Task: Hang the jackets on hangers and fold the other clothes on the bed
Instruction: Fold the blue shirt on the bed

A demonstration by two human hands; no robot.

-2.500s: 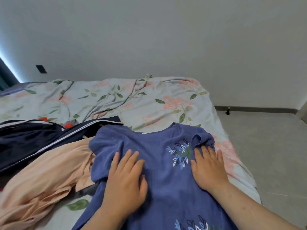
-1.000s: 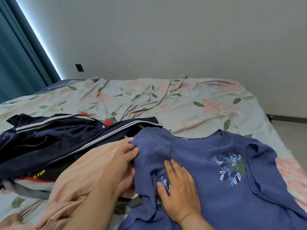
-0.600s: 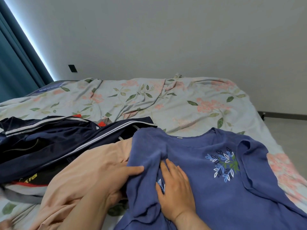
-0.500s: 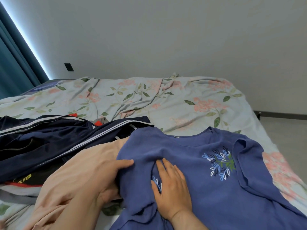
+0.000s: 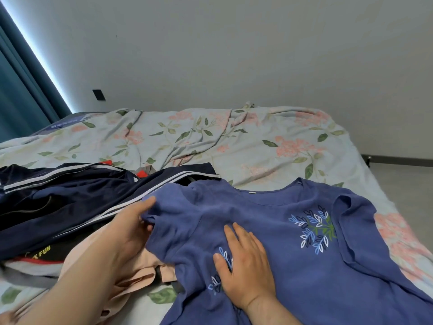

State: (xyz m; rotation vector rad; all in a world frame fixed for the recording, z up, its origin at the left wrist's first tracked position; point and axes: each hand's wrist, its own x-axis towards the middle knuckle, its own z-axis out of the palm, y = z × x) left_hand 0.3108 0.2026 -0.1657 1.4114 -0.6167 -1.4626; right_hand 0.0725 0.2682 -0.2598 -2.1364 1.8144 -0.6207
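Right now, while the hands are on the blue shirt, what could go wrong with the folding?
The left hand grips the blue shirt at its sleeve, which lies over the peach cloth; folding might drag that cloth along. The right hand presses the shirt flat, but the far sleeve is already bunched, so the fold may come out lumpy. The dark jacket is close and could get caught.

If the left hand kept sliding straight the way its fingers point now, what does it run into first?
Probably the blue shirt: the left hand points up and right, its fingers already at the shirt's left sleeve edge. Past that, depth is unclear.
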